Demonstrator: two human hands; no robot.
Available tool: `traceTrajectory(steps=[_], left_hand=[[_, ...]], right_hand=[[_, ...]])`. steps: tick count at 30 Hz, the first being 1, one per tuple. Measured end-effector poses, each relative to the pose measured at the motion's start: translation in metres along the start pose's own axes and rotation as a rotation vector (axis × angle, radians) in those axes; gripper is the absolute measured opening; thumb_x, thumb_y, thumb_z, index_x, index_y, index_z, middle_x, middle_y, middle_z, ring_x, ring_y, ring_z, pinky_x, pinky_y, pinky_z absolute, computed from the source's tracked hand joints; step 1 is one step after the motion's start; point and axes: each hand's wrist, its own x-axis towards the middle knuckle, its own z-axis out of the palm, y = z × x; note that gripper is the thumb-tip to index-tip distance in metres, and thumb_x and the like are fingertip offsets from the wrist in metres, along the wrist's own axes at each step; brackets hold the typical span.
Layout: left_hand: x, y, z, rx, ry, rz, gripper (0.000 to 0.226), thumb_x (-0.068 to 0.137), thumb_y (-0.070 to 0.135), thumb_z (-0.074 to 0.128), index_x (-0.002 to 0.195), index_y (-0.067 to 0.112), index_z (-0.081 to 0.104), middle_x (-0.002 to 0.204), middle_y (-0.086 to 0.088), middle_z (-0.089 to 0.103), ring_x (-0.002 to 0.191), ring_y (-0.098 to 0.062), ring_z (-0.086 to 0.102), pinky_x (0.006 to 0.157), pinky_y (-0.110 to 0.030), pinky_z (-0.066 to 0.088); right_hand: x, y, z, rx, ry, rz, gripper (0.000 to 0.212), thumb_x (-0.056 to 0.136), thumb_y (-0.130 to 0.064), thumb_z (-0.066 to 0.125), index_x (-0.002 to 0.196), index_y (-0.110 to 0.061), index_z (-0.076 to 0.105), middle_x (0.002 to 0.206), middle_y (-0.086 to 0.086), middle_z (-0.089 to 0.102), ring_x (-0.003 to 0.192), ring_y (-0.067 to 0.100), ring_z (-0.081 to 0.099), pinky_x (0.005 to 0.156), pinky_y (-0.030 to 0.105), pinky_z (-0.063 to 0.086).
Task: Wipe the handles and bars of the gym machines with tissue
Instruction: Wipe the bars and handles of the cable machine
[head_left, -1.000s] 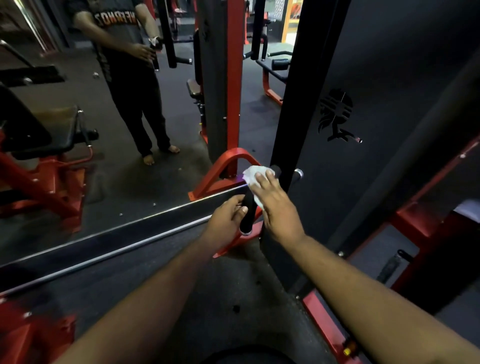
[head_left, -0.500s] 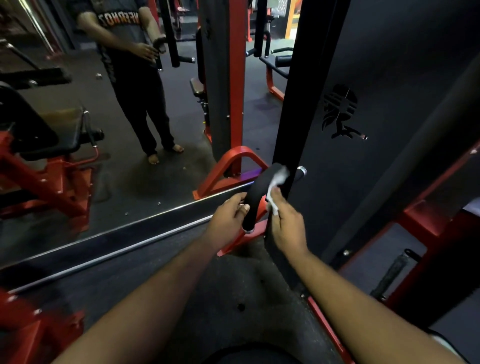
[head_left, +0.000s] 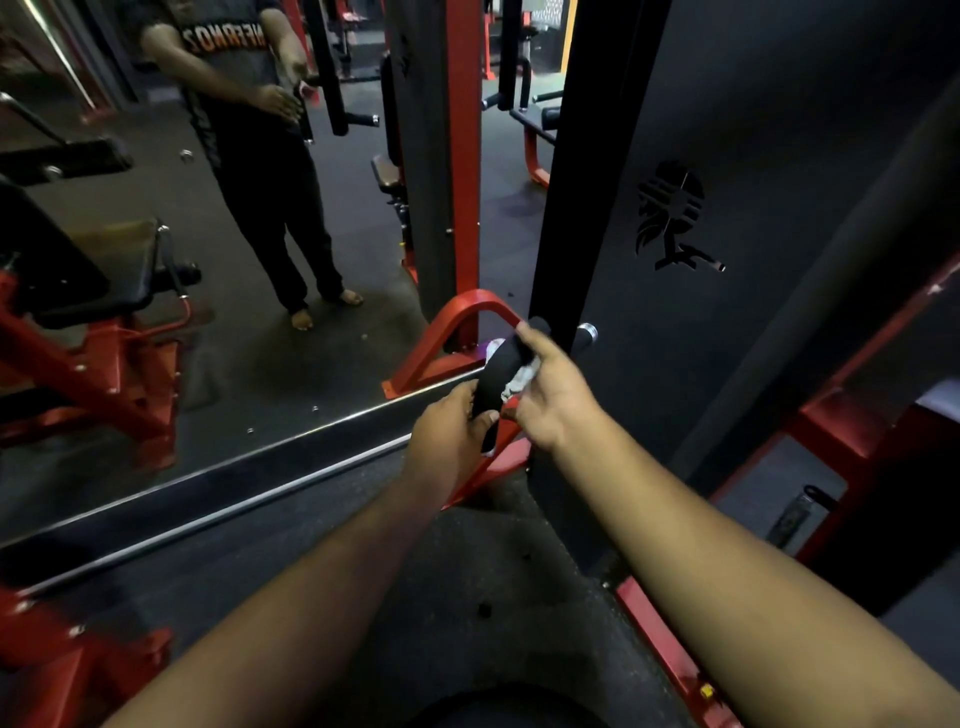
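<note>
A black padded handle (head_left: 497, 379) sticks out from the black machine column (head_left: 576, 208) at mid-frame. My left hand (head_left: 447, 441) grips the handle's lower end. My right hand (head_left: 550, 395) is curled round the upper part of the handle from the right, with a white tissue (head_left: 519, 382) pressed between its palm and the grip. Only a crumpled bit of the tissue shows under the fingers, plus a small white edge left of the handle.
A wall mirror (head_left: 208, 338) on the left reflects a standing person (head_left: 260, 156), red benches and floor. A red frame foot (head_left: 457, 332) curves behind the handle. The black weight-stack cover (head_left: 753, 234) and red frame rails (head_left: 665, 654) stand on the right.
My right hand with the tissue slid along the handle, from covering its top, to the right side, and now wraps round its upper part. The left hand kept its grip low on the handle.
</note>
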Motion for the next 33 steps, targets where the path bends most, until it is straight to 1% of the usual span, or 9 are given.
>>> traceTrajectory(steps=[4,6,9,15,18,23,26,30,33], left_hand=[[0.003,-0.001,-0.001,0.035,-0.016,-0.015,0.037,0.097,0.031,0.064,0.133,0.03,0.06,0.119,0.006,0.073,0.113,-0.016,0.066,0.095,-0.037,0.051],[0.003,-0.001,-0.002,0.057,-0.027,-0.017,0.032,0.098,0.034,0.062,0.13,0.029,0.061,0.113,0.006,0.074,0.106,-0.016,0.067,0.088,-0.034,0.051],[0.0,-0.003,-0.004,0.124,-0.032,0.03,0.034,0.093,0.047,0.052,0.118,0.027,0.063,0.098,0.006,0.072,0.091,-0.018,0.068,0.079,-0.038,0.053],[0.003,-0.019,-0.012,0.211,-0.061,0.04,0.028,0.089,0.052,0.068,0.106,0.032,0.074,0.095,0.012,0.076,0.09,-0.011,0.07,0.079,-0.035,0.054],[0.004,-0.029,-0.025,0.296,-0.089,-0.027,0.036,0.087,0.048,0.076,0.118,0.029,0.075,0.113,0.009,0.076,0.106,-0.015,0.069,0.092,-0.038,0.054],[0.008,-0.023,-0.038,0.178,-0.14,0.003,0.05,0.09,0.04,0.076,0.137,0.025,0.066,0.131,0.011,0.069,0.121,-0.008,0.063,0.105,-0.03,0.049],[0.009,-0.011,-0.033,0.047,-0.184,0.066,0.043,0.093,0.029,0.074,0.135,0.026,0.067,0.127,0.014,0.071,0.116,-0.001,0.065,0.104,-0.028,0.05],[0.008,-0.007,-0.023,-0.055,-0.181,0.07,0.04,0.094,0.019,0.072,0.134,0.023,0.066,0.12,0.014,0.074,0.106,0.004,0.067,0.101,-0.025,0.052],[0.008,-0.01,-0.018,-0.106,-0.16,0.049,0.039,0.094,0.018,0.072,0.132,0.021,0.067,0.118,0.013,0.075,0.108,0.002,0.068,0.103,-0.033,0.053]], right_hand=[[0.012,-0.013,0.01,0.09,0.019,-0.015,0.052,0.093,-0.056,0.065,0.081,-0.006,0.061,0.062,0.008,0.066,0.047,0.021,0.065,0.052,0.029,0.057],[0.022,0.01,0.007,-0.167,0.084,-0.087,0.056,0.088,-0.066,0.067,0.098,-0.011,0.062,0.078,0.007,0.072,0.055,0.019,0.068,0.069,0.04,0.064],[0.032,0.044,-0.01,-0.546,0.078,-0.209,0.077,0.087,-0.078,0.052,0.12,-0.009,0.06,0.101,0.008,0.074,0.088,0.022,0.074,0.086,0.037,0.059],[0.033,0.073,-0.05,-0.84,0.002,-0.553,0.048,0.109,-0.045,0.034,0.128,-0.012,0.062,0.108,0.002,0.072,0.104,0.013,0.067,0.093,0.025,0.049],[0.039,0.087,-0.079,-1.06,0.032,-0.612,0.042,0.109,-0.039,0.039,0.134,-0.014,0.062,0.098,-0.001,0.07,0.094,0.015,0.067,0.078,0.026,0.046],[0.044,0.089,-0.127,-1.329,-0.053,-0.62,0.022,0.106,-0.034,0.051,0.107,-0.029,0.072,0.084,-0.004,0.074,0.078,0.008,0.068,0.072,0.034,0.052],[0.03,0.055,-0.119,-1.152,0.179,-0.826,0.022,0.1,-0.03,0.053,0.091,-0.021,0.072,0.081,-0.005,0.074,0.072,0.004,0.065,0.068,0.033,0.053],[0.01,0.005,-0.077,-1.065,0.221,-1.282,0.042,0.091,0.002,0.052,0.13,-0.006,0.066,0.132,-0.005,0.063,0.122,0.006,0.058,0.108,0.017,0.042],[0.027,0.008,-0.064,-1.353,0.042,-1.2,0.071,0.083,0.015,0.047,0.151,-0.008,0.047,0.161,0.006,0.038,0.152,0.018,0.03,0.126,0.036,0.025]])
